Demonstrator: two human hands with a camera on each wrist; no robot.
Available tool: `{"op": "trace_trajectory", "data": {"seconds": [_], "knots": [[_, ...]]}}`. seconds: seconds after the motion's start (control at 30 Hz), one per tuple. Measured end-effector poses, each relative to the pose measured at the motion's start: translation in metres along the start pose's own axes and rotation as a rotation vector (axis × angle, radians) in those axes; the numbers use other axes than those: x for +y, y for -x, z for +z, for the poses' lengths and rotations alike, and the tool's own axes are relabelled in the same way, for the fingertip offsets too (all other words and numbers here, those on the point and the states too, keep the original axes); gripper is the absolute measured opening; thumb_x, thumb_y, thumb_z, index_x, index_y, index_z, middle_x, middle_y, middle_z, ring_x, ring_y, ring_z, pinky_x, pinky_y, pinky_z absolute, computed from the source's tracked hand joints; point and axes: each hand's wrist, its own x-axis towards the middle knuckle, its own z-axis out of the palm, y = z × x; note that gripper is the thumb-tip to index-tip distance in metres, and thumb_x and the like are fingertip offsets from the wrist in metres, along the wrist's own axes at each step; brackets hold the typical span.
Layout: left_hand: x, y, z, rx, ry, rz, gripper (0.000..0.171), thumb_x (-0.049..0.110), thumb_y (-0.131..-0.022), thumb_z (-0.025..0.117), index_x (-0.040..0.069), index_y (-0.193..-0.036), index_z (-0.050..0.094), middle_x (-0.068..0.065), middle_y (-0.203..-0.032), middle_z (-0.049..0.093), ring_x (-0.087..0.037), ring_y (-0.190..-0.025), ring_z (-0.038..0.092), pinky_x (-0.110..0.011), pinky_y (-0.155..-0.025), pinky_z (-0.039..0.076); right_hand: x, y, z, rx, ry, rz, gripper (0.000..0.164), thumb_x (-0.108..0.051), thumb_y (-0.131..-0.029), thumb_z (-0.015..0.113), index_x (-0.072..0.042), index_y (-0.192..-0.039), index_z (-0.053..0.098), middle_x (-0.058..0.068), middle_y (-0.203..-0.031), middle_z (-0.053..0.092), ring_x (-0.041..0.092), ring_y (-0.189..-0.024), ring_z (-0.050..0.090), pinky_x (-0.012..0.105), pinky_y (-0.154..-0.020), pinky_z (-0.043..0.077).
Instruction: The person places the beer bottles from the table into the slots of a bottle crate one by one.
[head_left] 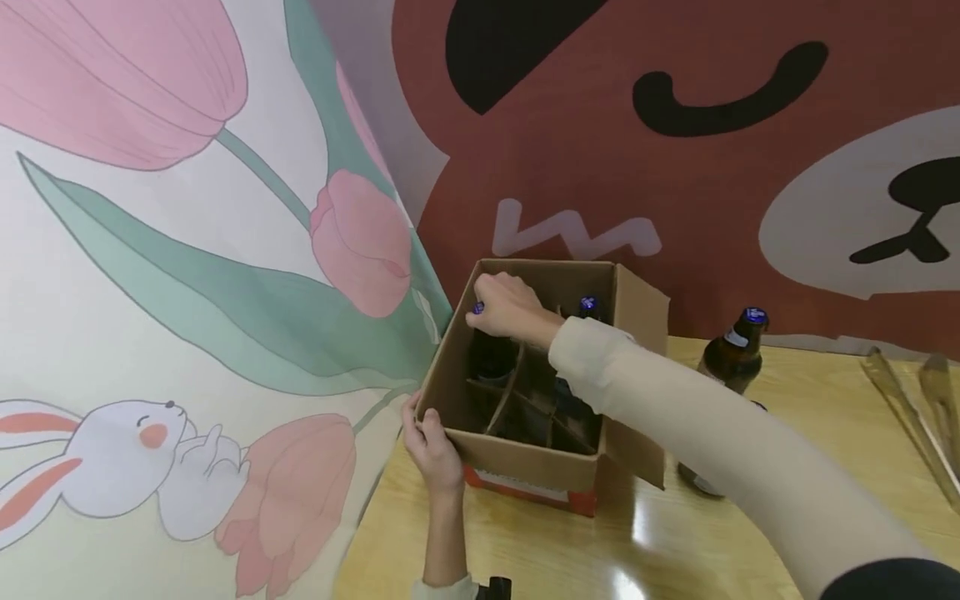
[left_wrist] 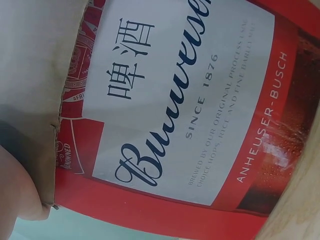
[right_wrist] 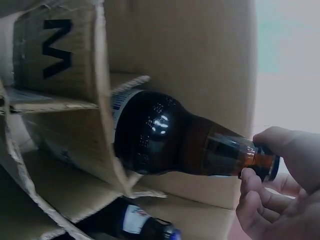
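An opened cardboard beer box (head_left: 525,471) with inner dividers (head_left: 504,400) stands on the table. My right hand (head_left: 510,307) reaches into its far left part and grips a brown beer bottle by the neck. The right wrist view shows thumb and fingers of this hand (right_wrist: 280,195) pinching the bottle (right_wrist: 155,135) just below its cap, its lower body inside a divider cell. With my left hand (head_left: 433,450) I hold the near left corner of the box. A second blue-capped bottle (head_left: 588,307) sits in the box at the far right.
Right of the box a brown bottle (head_left: 731,358) stands on the wooden table (head_left: 540,554); another bottle (head_left: 701,482) is mostly hidden by my right sleeve. An open flap (head_left: 641,325) sticks out on the right. Long tools (head_left: 911,408) lie at far right. Printed walls close off the left and back.
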Motion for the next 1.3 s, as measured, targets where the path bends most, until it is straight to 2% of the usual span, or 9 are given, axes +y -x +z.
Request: {"op": "trace_trajectory", "data": {"seconds": [0.17,0.33,0.5,0.63,0.8,0.9,1.07,1.2,1.3], "knots": [[0.002,0.003,0.007,-0.029,-0.031,-0.012,0.032,0.008,-0.1,0.043,-0.009,-0.124,0.055,-0.026,-0.114,0.061,-0.035,-0.098,0.06,-0.038,-0.082,0.053,0.018,0.004,0.015,-0.012,0.021,0.045,0.044,-0.023,-0.091,0.068,-0.012,-0.063,0.036,-0.003,-0.053,0.027,0.01,-0.045,0.022,0.025,-0.044,0.022],[0.001,0.01,0.008,-0.041,-0.059,-0.033,0.032,0.006,-0.099,0.043,-0.008,-0.125,0.056,-0.026,-0.111,0.062,-0.036,-0.096,0.06,-0.036,-0.08,0.053,0.033,0.011,0.035,-0.144,0.08,0.083,0.033,-0.024,-0.092,0.069,-0.01,-0.073,0.047,-0.001,-0.059,0.035,0.012,-0.049,0.031,0.027,-0.048,0.028],[0.0,0.013,0.009,-0.061,-0.054,-0.034,0.033,0.005,-0.1,0.04,-0.007,-0.126,0.056,-0.026,-0.115,0.062,-0.038,-0.101,0.059,-0.039,-0.083,0.052,0.032,0.014,0.04,-0.226,0.122,0.073,0.023,-0.023,-0.093,0.069,-0.008,-0.082,0.056,0.002,-0.065,0.044,0.014,-0.052,0.038,0.029,-0.049,0.033],[0.001,0.012,0.01,-0.045,-0.028,-0.021,0.032,0.007,-0.1,0.041,-0.008,-0.124,0.056,-0.025,-0.116,0.062,-0.043,-0.103,0.058,-0.041,-0.084,0.052,0.027,0.012,0.035,-0.27,0.161,0.081,0.025,-0.029,-0.093,0.068,-0.012,-0.082,0.054,0.002,-0.069,0.047,0.015,-0.055,0.041,0.03,-0.05,0.034],[0.0,0.009,0.01,-0.032,-0.021,-0.011,0.031,0.006,-0.099,0.042,-0.009,-0.122,0.056,-0.026,-0.115,0.061,-0.044,-0.102,0.058,-0.039,-0.084,0.052,0.024,0.011,0.024,-0.323,0.207,0.061,0.023,-0.032,-0.093,0.068,-0.013,-0.086,0.06,0.001,-0.071,0.05,0.015,-0.058,0.041,0.03,-0.052,0.033],[-0.004,0.008,0.012,-0.025,-0.03,-0.005,0.03,0.004,-0.098,0.043,-0.01,-0.121,0.057,-0.027,-0.113,0.062,-0.042,-0.1,0.059,-0.037,-0.082,0.052,0.026,0.012,0.012,-0.322,0.205,0.065,0.023,-0.034,-0.094,0.067,-0.012,-0.1,0.065,0.002,-0.081,0.059,0.016,-0.064,0.047,0.031,-0.056,0.035],[-0.01,0.003,0.017,-0.026,-0.014,-0.017,0.031,0.005,-0.097,0.044,-0.01,-0.12,0.058,-0.027,-0.113,0.062,-0.043,-0.101,0.059,-0.039,-0.084,0.052,0.033,0.018,-0.017,-0.3,0.173,0.077,0.046,-0.036,-0.095,0.064,-0.008,-0.131,0.06,0.009,-0.115,0.063,0.021,-0.084,0.057,0.035,-0.066,0.044],[-0.013,0.0,0.017,-0.018,-0.027,-0.037,0.032,0.007,-0.097,0.043,-0.008,-0.12,0.059,-0.024,-0.113,0.063,-0.039,-0.101,0.059,-0.038,-0.084,0.052,0.041,0.027,-0.043,-0.275,0.138,0.076,0.049,-0.037,-0.096,0.061,-0.009,-0.136,0.056,0.01,-0.124,0.061,0.024,-0.09,0.058,0.038,-0.07,0.046],[-0.015,-0.003,0.015,0.005,-0.037,-0.043,0.032,0.007,-0.097,0.043,-0.007,-0.119,0.06,-0.023,-0.111,0.064,-0.036,-0.098,0.061,-0.035,-0.081,0.051,0.048,0.035,-0.069,-0.21,0.107,0.086,0.05,-0.041,-0.095,0.061,-0.012,-0.136,0.056,0.011,-0.13,0.059,0.026,-0.101,0.059,0.043,-0.079,0.048]]}}
